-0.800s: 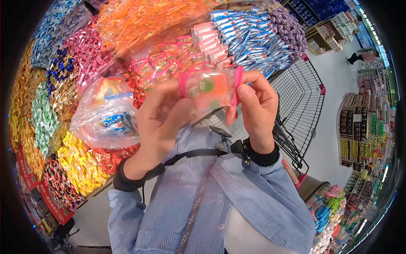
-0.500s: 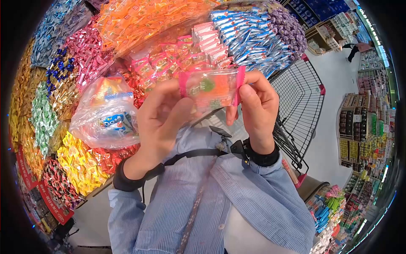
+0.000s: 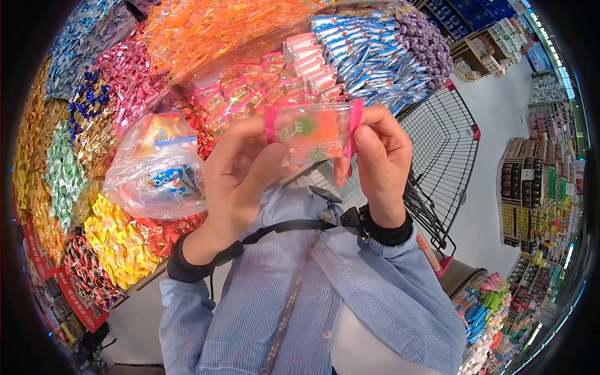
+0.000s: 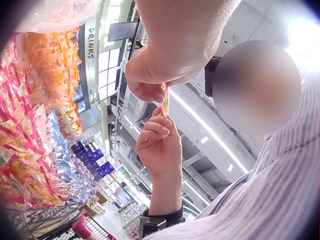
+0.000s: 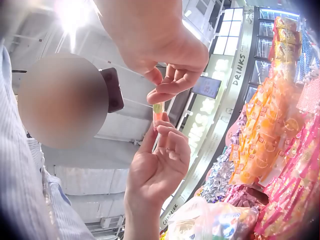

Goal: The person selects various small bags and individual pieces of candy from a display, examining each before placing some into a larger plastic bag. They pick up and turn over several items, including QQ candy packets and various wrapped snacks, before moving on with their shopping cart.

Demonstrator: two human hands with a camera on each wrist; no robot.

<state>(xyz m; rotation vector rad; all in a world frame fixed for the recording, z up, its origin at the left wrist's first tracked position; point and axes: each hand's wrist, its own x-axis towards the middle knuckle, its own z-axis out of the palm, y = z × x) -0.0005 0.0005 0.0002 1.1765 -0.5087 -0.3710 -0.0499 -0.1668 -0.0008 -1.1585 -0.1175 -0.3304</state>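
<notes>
Both hands hold up a small clear candy packet (image 3: 312, 132) with pink ends, in front of the chest. Through the clear wrapper show a green spot and orange and red contents. My left hand (image 3: 236, 169) pinches the packet's left end between thumb and fingers. At the opposite pink end, the thumb and index finger of my right hand (image 3: 382, 164) grip it. From the left wrist view the packet (image 4: 165, 100) appears edge-on between the two hands. The right wrist view likewise catches its thin side, the packet (image 5: 158, 112) spanning the gap between the fingertips.
Heaped wrapped candies (image 3: 234, 94) cover the display beyond the hands. A knotted-looking clear plastic bag (image 3: 156, 169) with packets inside lies on the heap at the left. To the right stands a wire shopping cart (image 3: 444, 159), with stocked shelves (image 3: 531, 187) across the aisle.
The packet has tilted slightly in the fingers, its right end a touch higher on the hand side; the grip is the same. A passer-by in the far aisle has left view.
</notes>
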